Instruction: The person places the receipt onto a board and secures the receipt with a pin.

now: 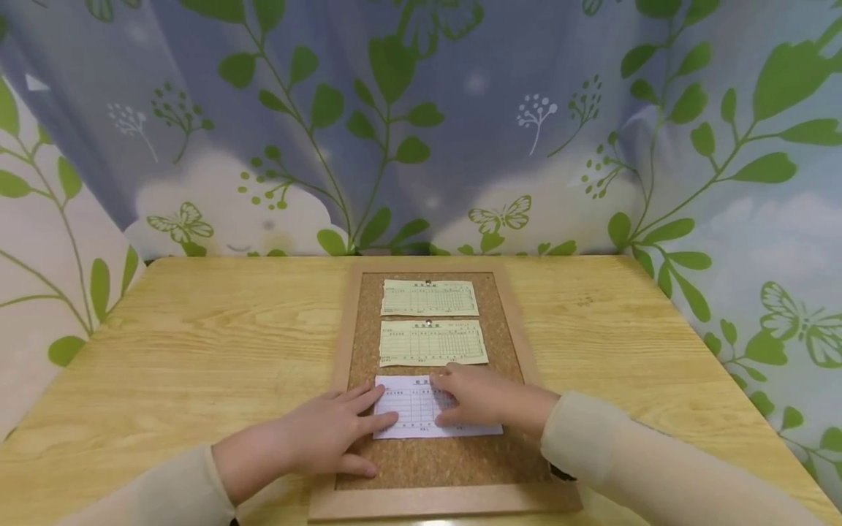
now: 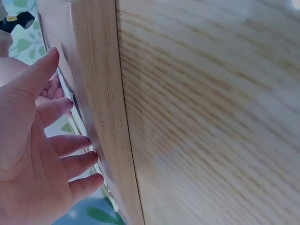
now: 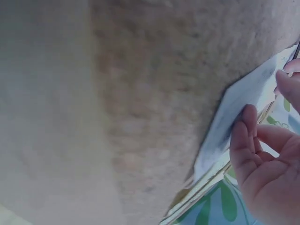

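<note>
A white printed slip (image 1: 409, 416) lies on the cork surface of a wood-framed corkboard (image 1: 447, 467), below two pale yellow slips. My left hand (image 1: 322, 435) rests with spread fingers at the white slip's left edge. Its palm and spread fingers (image 2: 75, 166) show in the left wrist view. From the right, my right hand (image 1: 483, 398) reaches over the same slip, its index fingertip at the top edge near the heading and its thumb lower on the paper. In the right wrist view its fingers (image 3: 243, 136) touch the slip (image 3: 234, 110); whether a pin is under the fingertip is hidden.
The upper yellow slip (image 1: 430, 298) and the lower yellow slip (image 1: 433, 343) each have a small metallic pin at the top middle. The board lies on a wood-grain table (image 1: 263, 329). Behind it hangs a leaf-patterned curtain (image 1: 421, 183), with more on both sides.
</note>
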A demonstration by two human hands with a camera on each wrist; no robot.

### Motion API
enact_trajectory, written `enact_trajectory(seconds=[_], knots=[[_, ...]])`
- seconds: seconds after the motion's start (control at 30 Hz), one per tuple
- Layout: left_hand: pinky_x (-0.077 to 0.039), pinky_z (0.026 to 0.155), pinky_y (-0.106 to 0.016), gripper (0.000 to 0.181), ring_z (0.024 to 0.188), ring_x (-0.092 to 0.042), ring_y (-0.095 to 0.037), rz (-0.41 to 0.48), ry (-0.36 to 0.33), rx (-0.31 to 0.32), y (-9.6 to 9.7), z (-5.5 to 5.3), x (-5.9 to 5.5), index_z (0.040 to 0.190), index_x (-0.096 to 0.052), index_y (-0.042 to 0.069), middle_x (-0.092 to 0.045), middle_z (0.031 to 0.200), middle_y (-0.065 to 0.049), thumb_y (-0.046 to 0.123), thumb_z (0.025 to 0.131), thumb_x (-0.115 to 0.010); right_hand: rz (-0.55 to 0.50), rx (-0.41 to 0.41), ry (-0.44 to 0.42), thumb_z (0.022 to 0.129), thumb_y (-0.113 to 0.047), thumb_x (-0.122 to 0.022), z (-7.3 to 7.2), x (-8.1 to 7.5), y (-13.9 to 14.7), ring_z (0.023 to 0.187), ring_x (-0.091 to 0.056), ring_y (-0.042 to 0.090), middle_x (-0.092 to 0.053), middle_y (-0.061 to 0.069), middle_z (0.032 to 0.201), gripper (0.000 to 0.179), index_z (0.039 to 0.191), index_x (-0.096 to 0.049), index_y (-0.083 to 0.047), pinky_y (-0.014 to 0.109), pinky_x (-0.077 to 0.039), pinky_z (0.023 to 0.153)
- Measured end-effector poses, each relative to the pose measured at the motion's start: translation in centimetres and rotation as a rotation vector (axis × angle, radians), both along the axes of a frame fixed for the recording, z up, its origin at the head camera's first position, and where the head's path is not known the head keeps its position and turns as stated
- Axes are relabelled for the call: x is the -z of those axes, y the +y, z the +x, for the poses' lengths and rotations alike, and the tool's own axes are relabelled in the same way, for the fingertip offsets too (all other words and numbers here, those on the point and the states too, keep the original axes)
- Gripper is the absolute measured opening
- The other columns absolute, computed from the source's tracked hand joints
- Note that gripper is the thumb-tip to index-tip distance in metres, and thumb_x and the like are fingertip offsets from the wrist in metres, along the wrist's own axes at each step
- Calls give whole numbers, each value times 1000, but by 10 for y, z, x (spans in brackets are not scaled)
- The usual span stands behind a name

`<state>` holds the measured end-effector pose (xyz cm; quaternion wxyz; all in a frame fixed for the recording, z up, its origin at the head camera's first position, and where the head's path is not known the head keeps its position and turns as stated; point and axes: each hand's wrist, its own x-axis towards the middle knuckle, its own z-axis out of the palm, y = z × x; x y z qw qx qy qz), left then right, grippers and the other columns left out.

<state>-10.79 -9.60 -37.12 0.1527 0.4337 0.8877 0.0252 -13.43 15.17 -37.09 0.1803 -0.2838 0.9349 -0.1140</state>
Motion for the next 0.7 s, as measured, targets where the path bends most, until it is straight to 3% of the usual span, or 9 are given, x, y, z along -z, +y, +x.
enact_trajectory(seconds=[0.13, 0.6, 0.7], knots=[[-32, 101, -52, 70, 135, -26, -35, 16, 1, -5, -1, 0, 0, 142, -42, 22, -27, 149, -16, 63, 85, -49, -33, 36, -25, 84, -33, -70, 0, 2, 4, 74, -46, 11, -50, -3, 90, 64, 135, -48, -2, 29, -41, 66], [-32, 101, -50, 72, 136, -25, -32, 41, -34, -43, -3, -2, 3, 143, -40, 21, -26, 150, -15, 63, 85, -49, -78, 66, -72, 86, -31, -68, 3, -1, 20, 78, -46, 12, -50, -1, 93, 61, 134, -48, 0, 32, -42, 69], [-31, 102, -50, 72, 136, -25, -33, 46, -38, -57, -4, -1, 3, 143, -40, 22, -26, 150, -15, 63, 85, -49, -88, 53, -68, 86, -30, -67, 3, -1, 25, 75, -45, 14, -49, 0, 89, 52, 126, -55, 1, 32, -40, 66]])
